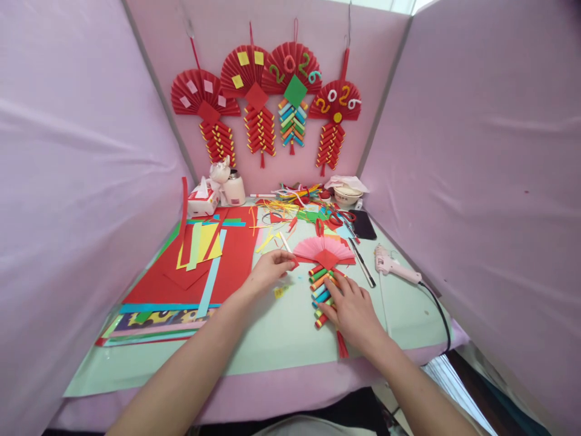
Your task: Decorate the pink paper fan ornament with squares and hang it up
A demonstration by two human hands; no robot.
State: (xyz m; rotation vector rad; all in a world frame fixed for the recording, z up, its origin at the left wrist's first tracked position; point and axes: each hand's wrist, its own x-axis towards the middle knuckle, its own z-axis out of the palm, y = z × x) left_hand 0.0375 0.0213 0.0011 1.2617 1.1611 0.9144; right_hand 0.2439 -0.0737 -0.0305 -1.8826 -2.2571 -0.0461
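A paper hanging ornament lies on the table in front of me. Its pink pleated fan (pixel 313 245) has a red square at the middle, and below run several coloured paper rolls (pixel 320 289) and a red tassel (pixel 342 345). At the fan's left end my left hand (pixel 271 267) is closed in a pinch on its red edge. My right hand (pixel 351 306) lies over the right side of the rolls, fingers stretched out and touching them, hiding part of that row. A thin white stick (pixel 285 242) lies just beyond my left fingers.
Red paper sheets (pixel 236 260) and coloured strips spread at left. A pink glue gun (pixel 399 266), black pen (pixel 362 263) and dark phone (pixel 364 225) lie right. Scissors (pixel 342 216) and scraps, a tissue box (pixel 203 201), bottle (pixel 235 189) and bowl (pixel 347 195) stand behind. Finished ornaments (pixel 256 97) hang on the wall.
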